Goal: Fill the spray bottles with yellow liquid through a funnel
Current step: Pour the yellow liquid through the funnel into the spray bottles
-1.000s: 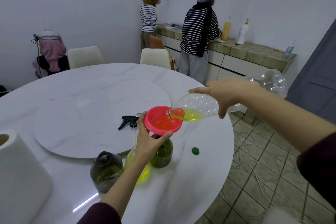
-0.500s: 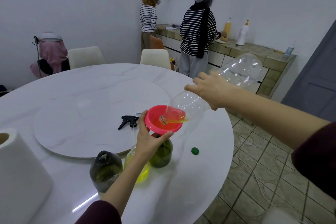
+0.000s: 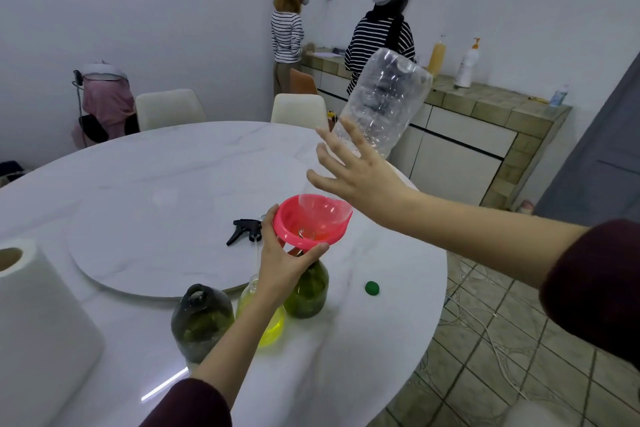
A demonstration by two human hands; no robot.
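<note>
We have upended the clear bottle (image 3: 384, 104) steeper over the funnel (image 3: 311, 222) (emptied now); right hand (image 3: 360, 173) grips it, left hand (image 3: 280, 263) steadies funnel near table's (image 3: 398, 305) right edge.

We are seeing a pink funnel (image 3: 311, 224) at the centre, with a clear plastic bottle (image 3: 382, 104) at one o'clock from it. At six o'clock from the funnel, a green-tinted spray bottle (image 3: 308, 291) is showing, a bright yellow bottle (image 3: 266, 317) at seven o'clock, and a dark smoky-green bottle (image 3: 201, 319) further toward eight. A black spray trigger (image 3: 242, 229) is lying at nine o'clock, a green cap (image 3: 372, 287) at four. The white marble table (image 3: 173, 166) is carrying faint grey veins. Our sleeves (image 3: 595, 291) are looking maroon. Two people (image 3: 381, 42) at twelve o'clock are wearing black-and-white stripes.
</note>
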